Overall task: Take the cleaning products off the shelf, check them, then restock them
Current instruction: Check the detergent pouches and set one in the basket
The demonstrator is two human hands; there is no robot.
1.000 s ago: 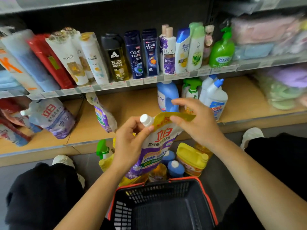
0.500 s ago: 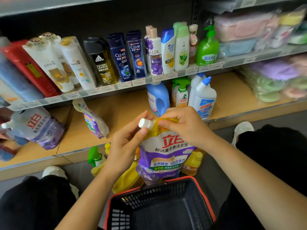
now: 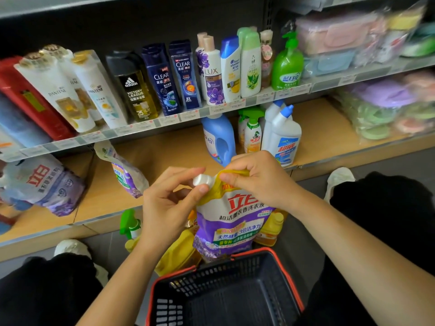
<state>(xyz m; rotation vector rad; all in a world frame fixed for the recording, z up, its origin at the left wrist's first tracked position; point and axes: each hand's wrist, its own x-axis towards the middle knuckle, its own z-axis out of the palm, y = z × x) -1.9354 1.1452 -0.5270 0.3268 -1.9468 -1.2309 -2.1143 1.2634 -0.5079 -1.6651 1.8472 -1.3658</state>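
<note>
I hold a purple and yellow detergent refill pouch (image 3: 233,222) upright in front of me, above the far rim of a black basket (image 3: 226,292). My left hand (image 3: 167,205) pinches the pouch's white screw cap (image 3: 202,180) between thumb and fingers. My right hand (image 3: 261,180) grips the yellow top edge of the pouch beside the spout. The pouch's lower end hides behind the basket rim.
On the wooden lower shelf (image 3: 164,151) lie two more pouches (image 3: 42,184) (image 3: 124,170); a blue jug (image 3: 219,137), spray bottle (image 3: 251,132) and white bottles (image 3: 282,137) stand there. Yellow bottles (image 3: 270,229) sit on the floor. Shampoo bottles (image 3: 164,76) line the upper shelf.
The pouch has turned upright with its front label toward me. My left fingers have closed round the white cap and my right hand has bunched the pouch's top edge.
</note>
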